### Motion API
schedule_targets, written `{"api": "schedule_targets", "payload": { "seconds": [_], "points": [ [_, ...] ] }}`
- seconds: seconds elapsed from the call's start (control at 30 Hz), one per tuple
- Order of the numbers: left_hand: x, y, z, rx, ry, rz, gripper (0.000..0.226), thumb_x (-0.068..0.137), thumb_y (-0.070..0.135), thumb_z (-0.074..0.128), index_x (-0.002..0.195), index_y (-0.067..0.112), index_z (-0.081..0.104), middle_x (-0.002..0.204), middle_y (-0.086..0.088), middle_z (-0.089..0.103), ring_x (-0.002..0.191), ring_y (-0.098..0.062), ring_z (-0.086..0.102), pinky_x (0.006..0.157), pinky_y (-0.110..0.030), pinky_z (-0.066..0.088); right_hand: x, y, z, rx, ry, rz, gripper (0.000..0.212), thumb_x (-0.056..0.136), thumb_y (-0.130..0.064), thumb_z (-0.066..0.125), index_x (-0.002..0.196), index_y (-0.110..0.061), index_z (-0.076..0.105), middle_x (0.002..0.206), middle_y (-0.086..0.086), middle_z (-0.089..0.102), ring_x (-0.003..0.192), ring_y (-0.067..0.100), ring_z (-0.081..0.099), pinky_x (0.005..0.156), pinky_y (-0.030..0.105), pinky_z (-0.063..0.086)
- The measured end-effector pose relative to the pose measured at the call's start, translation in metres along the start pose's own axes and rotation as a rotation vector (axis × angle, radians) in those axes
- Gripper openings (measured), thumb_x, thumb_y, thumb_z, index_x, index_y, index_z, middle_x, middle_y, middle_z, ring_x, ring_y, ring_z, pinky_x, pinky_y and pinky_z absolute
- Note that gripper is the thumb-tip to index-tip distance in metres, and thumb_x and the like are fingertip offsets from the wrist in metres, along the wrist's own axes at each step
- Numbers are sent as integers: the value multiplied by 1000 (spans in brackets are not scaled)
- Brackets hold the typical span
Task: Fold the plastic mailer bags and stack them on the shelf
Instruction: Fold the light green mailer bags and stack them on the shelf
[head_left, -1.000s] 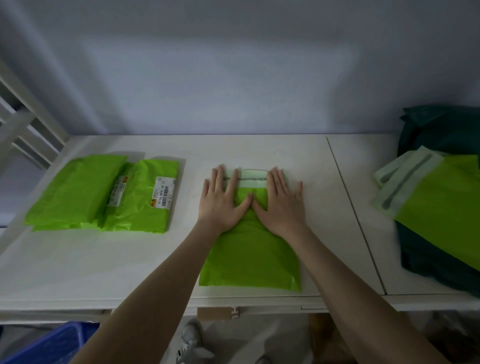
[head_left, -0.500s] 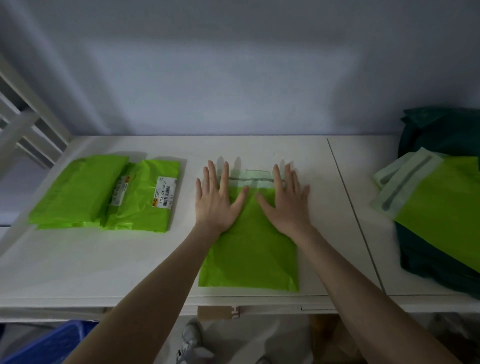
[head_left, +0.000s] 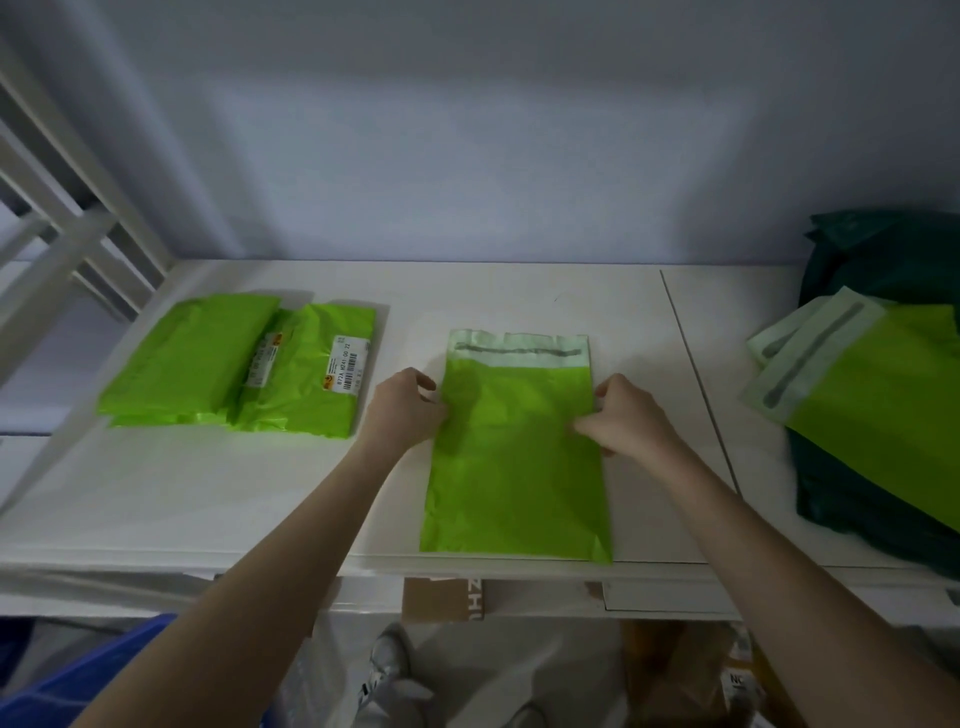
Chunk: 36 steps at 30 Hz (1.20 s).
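A bright green mailer bag (head_left: 514, 467) lies flat on the white shelf (head_left: 208, 499), its pale sealing flap at the far end. My left hand (head_left: 402, 413) sits at the bag's left edge with fingers curled onto it. My right hand (head_left: 626, 415) pinches the bag's right edge about halfway up. Two folded green mailers (head_left: 239, 371), one with a white barcode label, lie side by side at the left of the shelf.
At the right, unfolded green mailers (head_left: 878, 389) lie on a pile of dark green bags (head_left: 883, 249). A white frame (head_left: 62, 239) rises at the far left. Below the shelf edge are a cardboard box (head_left: 444, 597), a blue bin (head_left: 78, 680) and grey shoes.
Both hands were pressing flat on the bag's upper middle. They have slid apart to its left and right edges and their fingers have curled onto the plastic.
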<state>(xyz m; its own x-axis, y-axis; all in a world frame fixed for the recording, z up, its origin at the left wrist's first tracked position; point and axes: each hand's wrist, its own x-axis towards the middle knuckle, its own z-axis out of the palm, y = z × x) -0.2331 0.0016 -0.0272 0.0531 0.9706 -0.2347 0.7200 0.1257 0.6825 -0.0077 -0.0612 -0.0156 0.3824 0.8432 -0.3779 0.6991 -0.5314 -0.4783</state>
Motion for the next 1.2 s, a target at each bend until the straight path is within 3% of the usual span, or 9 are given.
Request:
{"api": "schedule_targets", "payload": {
  "seconds": [0.13,0.27,0.33,0.43,0.63,0.73,0.9,1.03,1.2],
  "points": [
    [-1,3,4,-162,-24,-38,16,81,3,60,94,3,69,62,-4,62,36,-1,53,57,-21,52,4,-4,3,162,44,38,37,74,-8,66,109,-3,56,92,11,57,89,32,63,72,36,53],
    [2,9,3,-310,23,-70,12,85,8,60,96,9,65,60,-1,55,31,-1,48,44,-19,48,5,-4,2,269,106,-19,3,74,-9,66,76,-10,69,68,9,63,70,29,63,64,35,51],
    [3,16,-1,-477,-19,-122,11,89,6,54,99,10,59,61,-5,58,32,-5,51,39,-17,47,9,-4,0,328,139,-31,15,78,-10,63,66,-19,63,59,3,57,55,25,60,52,26,47],
    [4,28,-3,-715,-120,-139,9,95,6,46,93,14,50,75,-7,66,44,-10,62,47,-19,51,13,-10,-4,601,91,16,21,85,-2,49,72,-14,60,60,8,60,34,17,58,37,21,45],
    [20,38,-2,-883,-212,-148,28,94,11,33,96,8,61,102,-13,63,87,-22,63,71,-25,54,24,-26,-13,927,33,44,31,99,-16,25,106,0,51,96,19,66,51,24,62,49,30,53],
    [25,40,-4,-1000,-192,-185,25,95,16,35,92,8,58,109,-8,62,86,-24,60,63,-23,57,26,-30,-21,1028,1,98,36,98,-25,22,94,-6,53,100,15,67,62,27,60,60,31,51],
    [28,38,-6,-778,-231,-151,23,91,26,58,109,14,59,95,-1,61,78,-12,59,63,-25,53,34,-32,-25,1013,-25,123,34,95,-35,44,83,-9,63,81,7,63,64,22,61,63,31,50],
    [30,31,-7,-804,-295,-125,43,84,2,60,125,16,55,96,-5,60,74,-16,58,60,-22,49,34,-29,-24,926,-24,50,12,84,-18,64,93,-10,64,86,7,59,73,19,60,67,32,53],
    [27,25,-4,-687,-271,-47,41,83,1,65,118,19,55,94,-10,58,73,-19,58,66,-25,50,32,-22,-13,765,-23,-28,52,77,-22,75,122,-14,50,108,8,57,89,16,61,79,35,54]
  ]
}}
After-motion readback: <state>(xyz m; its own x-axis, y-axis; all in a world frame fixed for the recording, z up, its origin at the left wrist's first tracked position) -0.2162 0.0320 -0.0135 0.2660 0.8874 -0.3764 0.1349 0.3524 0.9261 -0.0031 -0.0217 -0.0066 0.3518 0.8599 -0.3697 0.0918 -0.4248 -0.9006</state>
